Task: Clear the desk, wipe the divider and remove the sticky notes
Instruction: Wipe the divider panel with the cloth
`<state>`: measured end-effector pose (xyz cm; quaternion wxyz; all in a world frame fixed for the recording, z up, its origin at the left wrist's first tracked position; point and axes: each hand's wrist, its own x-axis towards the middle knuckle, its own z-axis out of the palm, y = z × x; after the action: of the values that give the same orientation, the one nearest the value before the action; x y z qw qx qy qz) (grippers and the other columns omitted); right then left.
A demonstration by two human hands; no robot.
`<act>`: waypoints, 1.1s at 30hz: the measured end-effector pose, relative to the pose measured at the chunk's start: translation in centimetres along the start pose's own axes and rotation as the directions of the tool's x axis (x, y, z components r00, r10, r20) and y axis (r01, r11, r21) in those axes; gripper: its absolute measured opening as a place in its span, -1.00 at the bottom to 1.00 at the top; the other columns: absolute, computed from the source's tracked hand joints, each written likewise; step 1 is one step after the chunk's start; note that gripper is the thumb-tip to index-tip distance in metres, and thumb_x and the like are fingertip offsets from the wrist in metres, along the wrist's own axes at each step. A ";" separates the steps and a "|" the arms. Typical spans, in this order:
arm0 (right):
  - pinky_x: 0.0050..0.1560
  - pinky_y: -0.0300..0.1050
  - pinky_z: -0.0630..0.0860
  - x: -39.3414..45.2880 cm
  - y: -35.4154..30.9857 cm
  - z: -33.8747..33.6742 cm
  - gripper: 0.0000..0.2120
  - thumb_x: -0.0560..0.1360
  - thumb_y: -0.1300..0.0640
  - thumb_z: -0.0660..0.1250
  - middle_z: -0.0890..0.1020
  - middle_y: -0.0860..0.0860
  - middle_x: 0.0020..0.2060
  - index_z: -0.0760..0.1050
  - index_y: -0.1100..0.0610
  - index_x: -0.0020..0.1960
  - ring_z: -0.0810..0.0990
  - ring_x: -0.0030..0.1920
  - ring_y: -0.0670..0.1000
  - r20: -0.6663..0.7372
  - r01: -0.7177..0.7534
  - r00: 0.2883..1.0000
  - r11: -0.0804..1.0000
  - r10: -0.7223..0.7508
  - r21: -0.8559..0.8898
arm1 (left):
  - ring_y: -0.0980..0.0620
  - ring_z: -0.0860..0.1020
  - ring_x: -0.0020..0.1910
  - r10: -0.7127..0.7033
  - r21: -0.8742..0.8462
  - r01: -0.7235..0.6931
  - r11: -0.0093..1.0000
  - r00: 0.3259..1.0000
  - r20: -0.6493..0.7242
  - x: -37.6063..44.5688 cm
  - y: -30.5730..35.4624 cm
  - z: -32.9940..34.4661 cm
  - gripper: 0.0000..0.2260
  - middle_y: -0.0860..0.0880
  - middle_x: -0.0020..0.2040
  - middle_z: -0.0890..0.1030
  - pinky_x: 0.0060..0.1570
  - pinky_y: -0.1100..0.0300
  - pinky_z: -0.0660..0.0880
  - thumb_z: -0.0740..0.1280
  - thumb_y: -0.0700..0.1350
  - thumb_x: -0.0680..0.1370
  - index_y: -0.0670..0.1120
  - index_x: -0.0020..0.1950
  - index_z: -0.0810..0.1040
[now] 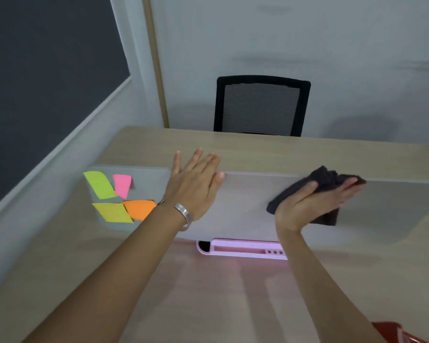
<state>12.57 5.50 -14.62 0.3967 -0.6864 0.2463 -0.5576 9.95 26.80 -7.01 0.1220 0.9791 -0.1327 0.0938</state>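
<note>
While right hand (pixel 310 206) presses crumpled black cloth (pixel 325 184) on grey divider (pixel 245 206) — left hand (pixel 196 184) flat, fingers (pixel 203 159) spread.

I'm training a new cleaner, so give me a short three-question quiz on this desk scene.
1. True or false: the right hand presses a dark cloth against the divider.
2. How many sticky notes are on the divider?
A. two B. four C. six
3. Fill in: the left hand rests flat near the divider's top edge, holding ____.

Key: 1 true; 2 B; 3 nothing. The pink organiser sits on the desk.
</note>
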 end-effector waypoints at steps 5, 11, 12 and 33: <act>0.51 0.16 -0.06 -4.0 -3.3 0.2 -0.58 0.57 -0.06 0.10 0.56 0.13 0.25 0.48 0.18 0.23 0.33 0.38 0.19 0.479 0.607 0.721 0.790 -0.500 -0.087 | 0.14 -0.05 0.56 -0.055 -0.099 0.029 0.995 0.961 -0.270 -4.4 -3.5 -0.1 -0.49 0.15 0.56 0.08 0.47 -0.03 -0.28 -0.16 0.10 0.59 0.02 0.53 0.12; 0.32 0.10 0.33 -11.8 -11.4 3.2 -0.69 0.56 -0.02 0.20 0.63 0.05 0.06 0.52 0.14 0.16 0.56 0.02 0.13 0.629 0.788 0.433 0.610 -0.646 0.085 | 0.21 -0.06 0.55 -0.277 -0.391 0.110 0.914 0.871 -0.405 -10.0 -6.6 -0.4 -0.52 0.15 0.54 0.13 0.50 0.14 -0.29 -0.10 0.05 0.60 0.00 0.51 0.20; 0.31 0.08 0.33 -11.8 -11.5 3.0 -0.69 0.56 0.01 0.19 0.61 0.05 0.09 0.50 0.14 0.21 0.55 0.03 0.13 0.647 0.815 0.371 0.567 -0.666 0.116 | 0.21 -0.05 0.55 -0.292 -0.414 0.112 0.903 0.868 -0.402 -10.8 -6.7 -0.3 -0.53 0.15 0.54 0.14 0.51 0.13 -0.27 -0.09 0.04 0.60 0.01 0.51 0.20; 0.31 -0.02 0.37 1.0 -6.8 -19.4 -0.57 0.59 0.04 0.10 0.47 0.10 0.37 0.28 0.06 0.44 0.41 0.40 0.12 0.948 0.130 0.291 0.987 -0.132 0.097 | 0.20 0.58 0.09 -0.238 -0.941 0.229 0.248 0.956 0.170 -16.2 11.7 0.2 -0.75 0.07 0.09 0.63 0.10 0.42 0.45 0.32 -0.07 0.54 -0.08 0.19 0.55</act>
<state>-6.49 3.27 -7.27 0.4190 -0.9001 -0.0924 -0.0756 -8.69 19.68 -8.18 0.6933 0.7203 -0.0156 -0.0192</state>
